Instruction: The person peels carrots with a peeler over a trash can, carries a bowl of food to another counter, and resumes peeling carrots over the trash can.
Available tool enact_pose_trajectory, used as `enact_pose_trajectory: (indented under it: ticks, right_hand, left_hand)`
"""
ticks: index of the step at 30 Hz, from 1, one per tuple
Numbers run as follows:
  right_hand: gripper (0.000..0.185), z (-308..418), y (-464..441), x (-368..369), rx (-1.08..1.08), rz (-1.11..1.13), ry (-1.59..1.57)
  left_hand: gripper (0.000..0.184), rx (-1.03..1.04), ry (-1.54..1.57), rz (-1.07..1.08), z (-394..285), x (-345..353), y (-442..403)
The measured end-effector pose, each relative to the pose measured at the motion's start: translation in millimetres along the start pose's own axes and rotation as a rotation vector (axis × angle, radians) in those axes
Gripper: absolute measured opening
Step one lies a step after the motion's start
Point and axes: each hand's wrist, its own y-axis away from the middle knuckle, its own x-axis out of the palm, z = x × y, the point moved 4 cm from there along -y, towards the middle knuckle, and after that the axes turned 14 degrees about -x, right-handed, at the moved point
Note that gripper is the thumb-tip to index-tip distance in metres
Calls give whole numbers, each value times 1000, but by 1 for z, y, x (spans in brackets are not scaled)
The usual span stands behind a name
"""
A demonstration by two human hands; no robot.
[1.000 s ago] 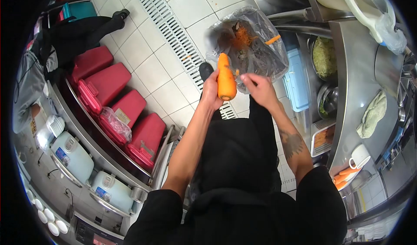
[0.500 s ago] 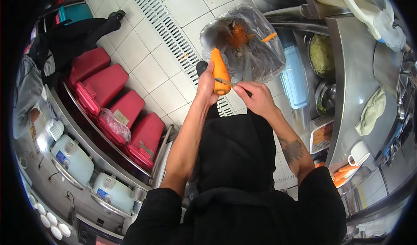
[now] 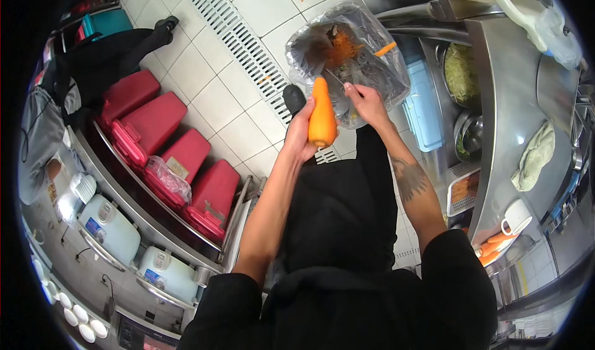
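Note:
My left hand is wrapped round a thick orange carrot, its narrow end pointing away from me. To the right, my right hand is closed on a peeler; only its thin metal end shows, beyond the carrot's tip and apart from it. Both hands are at the near side of a bin lined with a clear plastic bag. Orange peelings lie inside the bin, and one strip of peel rests on the bag near its right rim.
A floor drain grate runs along the tiles. Red bins line the left side, near a person's dark-clothed leg. On the right are a blue container, a bowl of pale shreds, a steel counter with a cloth, and more carrots.
The peeler has left the carrot's near end and moved forward over the bin with my right hand. The carrot has shifted slightly right and towards me.

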Motion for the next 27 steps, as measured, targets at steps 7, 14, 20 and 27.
enact_pose_trajectory:
  ticks: [7, 14, 20, 27]
  right_hand:
    - [30, 110, 70, -26, -407, -70, 266]
    - [29, 103, 70, -26, -420, -64, 245]
    - [30, 78, 48, -16, -240, 120, -70]
    - [45, -32, -8, 16, -5, 163, -53]
  left_hand:
    - [40, 200, 172, -86, -22, -9, -34]
    - [39, 196, 181, -140, -23, 12, -22]
    - [41, 152, -25, -117, -13, 8, -12]
    - [39, -16, -70, -67, 19, 20, 8]
